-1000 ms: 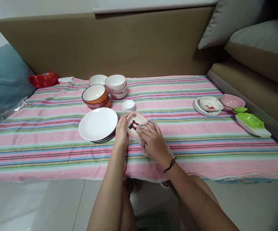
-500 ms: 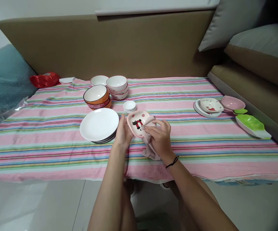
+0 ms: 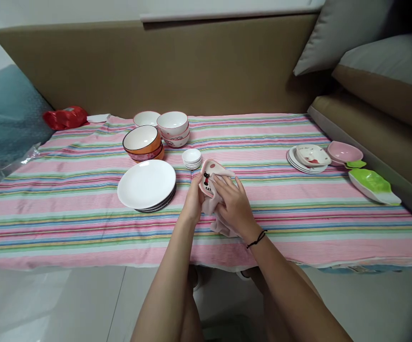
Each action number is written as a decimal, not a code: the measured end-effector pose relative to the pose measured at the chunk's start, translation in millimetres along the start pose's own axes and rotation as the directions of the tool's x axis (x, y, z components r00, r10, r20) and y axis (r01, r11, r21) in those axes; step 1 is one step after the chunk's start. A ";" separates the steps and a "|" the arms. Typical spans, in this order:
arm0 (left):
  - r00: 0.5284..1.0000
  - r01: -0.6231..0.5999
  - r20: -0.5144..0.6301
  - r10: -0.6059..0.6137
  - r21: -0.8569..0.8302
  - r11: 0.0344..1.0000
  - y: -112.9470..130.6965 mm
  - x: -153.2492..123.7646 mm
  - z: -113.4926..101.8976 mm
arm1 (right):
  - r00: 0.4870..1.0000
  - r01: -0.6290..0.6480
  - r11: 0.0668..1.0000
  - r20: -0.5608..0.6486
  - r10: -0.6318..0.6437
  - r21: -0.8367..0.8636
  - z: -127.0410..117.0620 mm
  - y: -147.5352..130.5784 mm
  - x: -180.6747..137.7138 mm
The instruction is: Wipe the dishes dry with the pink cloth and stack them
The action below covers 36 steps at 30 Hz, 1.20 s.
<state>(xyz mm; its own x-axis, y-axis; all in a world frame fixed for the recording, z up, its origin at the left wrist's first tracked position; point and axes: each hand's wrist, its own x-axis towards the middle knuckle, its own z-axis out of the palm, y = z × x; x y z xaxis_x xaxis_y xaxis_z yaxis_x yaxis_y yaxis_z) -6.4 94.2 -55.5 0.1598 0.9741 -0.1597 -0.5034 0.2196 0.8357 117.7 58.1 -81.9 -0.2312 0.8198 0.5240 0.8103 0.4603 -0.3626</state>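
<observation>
Only partly visible under cloth (image 3: 210,205), the cat dish (image 3: 206,181)

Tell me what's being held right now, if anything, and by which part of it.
The left hand holds the cat-patterned dish by its left edge; the right hand holds a pale cloth against the dish's inside.

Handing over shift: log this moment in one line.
left hand: holds cat dish | right hand: holds cloth against dish | nearby: plate stack
</observation>
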 end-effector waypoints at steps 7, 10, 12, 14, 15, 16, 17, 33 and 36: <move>0.976 0.078 -0.208 -0.061 0.075 0.994 6.9 1.2 -11.9 | 1.000 0.013 1.000 0.006 -0.013 -0.020 0.7 -0.1 -0.9; 0.970 0.047 -0.242 -0.038 0.029 0.998 4.7 3.5 -12.6 | 0.995 0.052 0.997 -0.092 -0.047 0.051 4.1 -8.1 -2.7; 0.966 0.005 -0.259 -0.004 0.005 1.000 2.6 5.7 -12.5 | 0.993 0.075 0.990 -0.102 -0.063 0.120 5.7 -14.0 -4.8; 0.961 -0.035 -0.274 0.030 -0.014 0.999 1.9 7.4 -12.8 | 0.994 0.092 0.980 -0.067 -0.081 0.176 6.4 -18.0 -6.9; 0.958 -0.042 -0.284 0.035 -0.017 0.999 2.5 7.8 -13.2 | 0.995 0.102 0.977 -0.041 -0.096 0.187 6.3 -18.8 -7.5; 0.955 -0.039 -0.296 0.033 -0.015 0.999 3.8 7.8 -13.7 | 0.994 0.110 0.977 -0.018 -0.109 0.185 6.2 -18.9 -7.8; 0.951 -0.032 -0.307 0.028 -0.008 0.999 5.6 7.4 -14.5 | 0.993 0.116 0.979 0.001 -0.118 0.169 5.9 -18.3 -7.6; 0.967 0.251 -0.129 -0.222 0.292 0.923 20.1 -1.5 -37.7 | 0.967 0.164 0.986 0.196 -0.163 0.011 8.2 -6.2 -3.8; 0.972 0.232 -0.113 -0.208 0.275 0.933 21.9 -3.1 -35.6 | 0.976 0.152 0.988 0.155 -0.156 0.034 10.6 -6.8 -3.6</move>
<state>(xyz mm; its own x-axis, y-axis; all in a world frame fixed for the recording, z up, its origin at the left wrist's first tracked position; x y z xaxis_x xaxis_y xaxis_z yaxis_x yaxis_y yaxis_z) -48.2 97.9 -55.5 0.1634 0.9069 -0.3883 -0.1991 0.4158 0.8874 107.3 55.6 -89.4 -0.4353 0.7811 0.4478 0.7467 0.5910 -0.3051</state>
